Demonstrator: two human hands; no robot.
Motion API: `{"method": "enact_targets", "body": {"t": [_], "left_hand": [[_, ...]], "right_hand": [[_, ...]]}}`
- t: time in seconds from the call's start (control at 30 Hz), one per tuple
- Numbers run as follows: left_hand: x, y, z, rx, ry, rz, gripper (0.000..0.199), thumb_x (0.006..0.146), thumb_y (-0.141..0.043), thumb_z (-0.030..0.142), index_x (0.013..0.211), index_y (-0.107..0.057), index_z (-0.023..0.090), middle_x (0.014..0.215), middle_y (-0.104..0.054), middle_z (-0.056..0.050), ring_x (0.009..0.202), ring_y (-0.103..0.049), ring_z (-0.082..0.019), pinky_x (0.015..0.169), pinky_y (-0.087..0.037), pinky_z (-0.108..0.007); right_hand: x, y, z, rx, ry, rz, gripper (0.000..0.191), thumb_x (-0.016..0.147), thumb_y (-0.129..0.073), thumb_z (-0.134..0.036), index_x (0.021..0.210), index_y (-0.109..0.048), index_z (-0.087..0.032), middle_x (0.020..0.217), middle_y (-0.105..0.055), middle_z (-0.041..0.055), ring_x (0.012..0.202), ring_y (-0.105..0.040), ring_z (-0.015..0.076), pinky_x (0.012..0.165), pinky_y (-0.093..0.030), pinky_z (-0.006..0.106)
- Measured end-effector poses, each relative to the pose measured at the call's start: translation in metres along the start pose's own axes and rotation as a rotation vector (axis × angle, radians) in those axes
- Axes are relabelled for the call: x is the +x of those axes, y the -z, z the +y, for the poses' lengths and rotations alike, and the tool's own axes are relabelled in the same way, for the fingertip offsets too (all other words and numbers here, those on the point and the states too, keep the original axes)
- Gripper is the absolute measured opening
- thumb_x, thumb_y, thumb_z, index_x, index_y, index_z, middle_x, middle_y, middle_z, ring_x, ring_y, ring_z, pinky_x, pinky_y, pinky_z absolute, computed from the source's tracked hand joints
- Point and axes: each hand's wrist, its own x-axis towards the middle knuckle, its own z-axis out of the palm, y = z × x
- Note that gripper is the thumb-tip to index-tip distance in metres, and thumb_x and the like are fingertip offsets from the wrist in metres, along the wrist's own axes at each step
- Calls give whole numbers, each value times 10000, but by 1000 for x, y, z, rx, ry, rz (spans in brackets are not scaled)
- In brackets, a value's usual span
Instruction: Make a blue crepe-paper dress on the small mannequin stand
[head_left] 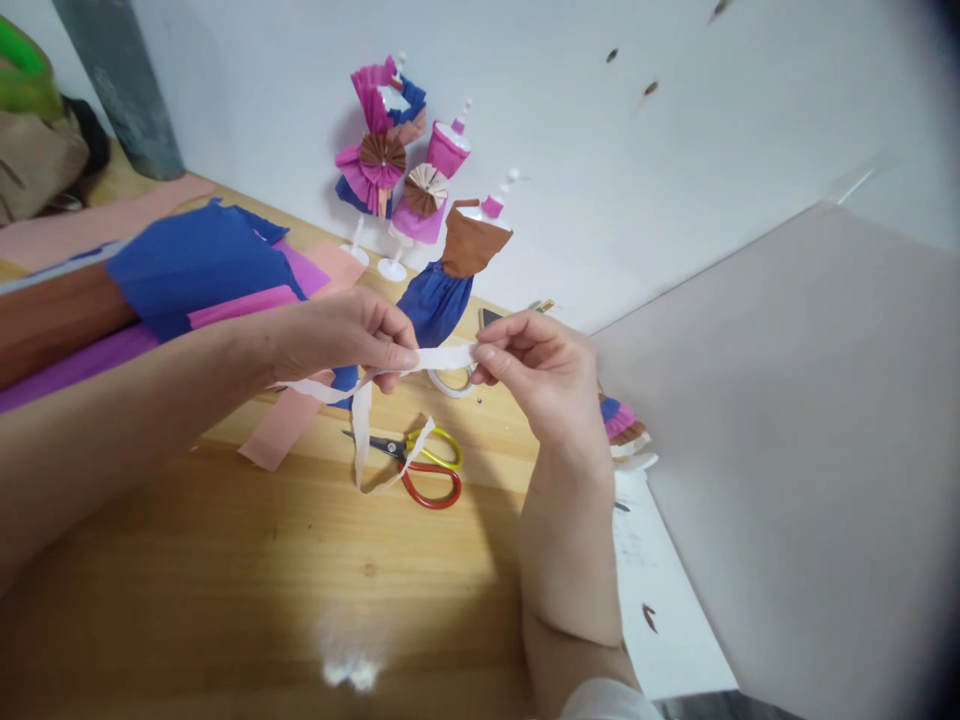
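A narrow white paper strip [447, 357] is stretched between my two hands above the wooden table. My left hand [360, 335] pinches it between thumb and fingers, and loose lengths of the strip hang below that hand in a loop. My right hand [536, 365] pinches the strip a short way to the right. Beneath the hanging loop lie scissors [420, 465] with one yellow and one red handle, partly crossed by the strip. Behind the strip, partly covered, a white tape ring [450, 388] rests on the table.
Small mannequins in paper dresses [405, 165] stand by the wall. One wears a brown top and blue skirt [439, 305]. Coloured crepe paper sheets [199, 260] lie at the left. A peach paper piece [277, 430] lies near the scissors. A white sheet [667, 590] is at the right.
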Motion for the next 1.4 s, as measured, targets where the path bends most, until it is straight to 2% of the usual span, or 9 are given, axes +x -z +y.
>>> {"method": "enact_targets", "body": {"t": [0.17,0.37,0.5,0.6,0.73,0.87,1.1,1.27,1.4], "left_hand": [[0,2,0,15,-41,16,122,785,-669,222,676,-686,172,582,-661,-10,468,-481,-68,420,-298,-174],[1,2,0,32,-78,39,158,793,-658,229,647,-664,170,564,-651,-5,472,-490,-67,449,-334,-171],[0,3,0,9,-66,27,157,792,-659,224,647,-660,165,574,-646,-11,497,-510,-76,473,-358,-179],[0,3,-1,-11,-68,59,172,793,-650,199,629,-652,147,577,-638,-19,524,-520,-79,504,-374,-181],[2,4,-2,6,-55,118,124,792,-659,200,679,-674,150,581,-632,-11,499,-498,-77,464,-343,-182],[1,4,1,-8,-57,108,93,785,-661,165,694,-676,155,600,-628,-6,453,-478,-60,423,-316,-183],[-2,4,6,-2,-83,138,182,807,-624,148,627,-651,142,498,-542,11,391,-384,-43,377,-243,-192],[0,6,5,27,-91,122,124,786,-663,174,665,-664,147,558,-584,-5,412,-400,-49,401,-273,-199],[1,5,4,30,-95,113,115,805,-626,158,701,-671,138,585,-590,-10,412,-376,-39,399,-238,-195]], "right_hand": [[2,2,2,0,29,46,155,763,-741,-266,834,-617,-205,628,-599,-47,504,-593,102,509,-505,257],[3,4,4,51,19,-92,195,823,-699,-356,836,-557,-221,614,-544,-75,489,-569,80,512,-469,232],[7,8,8,175,-30,-140,250,761,-770,-379,805,-595,-206,583,-568,-64,481,-560,86,503,-443,230],[9,8,10,266,-73,-154,298,685,-836,-400,782,-640,-198,546,-586,-52,472,-555,97,489,-432,234],[9,7,11,282,-110,-155,335,635,-865,-440,760,-678,-191,523,-598,-36,473,-560,115,486,-446,253],[8,8,12,261,-83,-167,300,672,-848,-423,799,-708,-189,566,-637,-15,520,-592,128,523,-486,273],[8,8,14,252,-24,-95,342,640,-874,-461,822,-742,-203,659,-688,2,592,-643,142,585,-533,291],[7,6,15,214,17,-115,294,664,-873,-378,861,-737,-207,681,-687,-3,622,-653,142,615,-553,293],[6,4,14,174,74,-65,224,693,-849,-284,868,-727,-215,758,-705,2,681,-665,139,684,-567,301]]}}
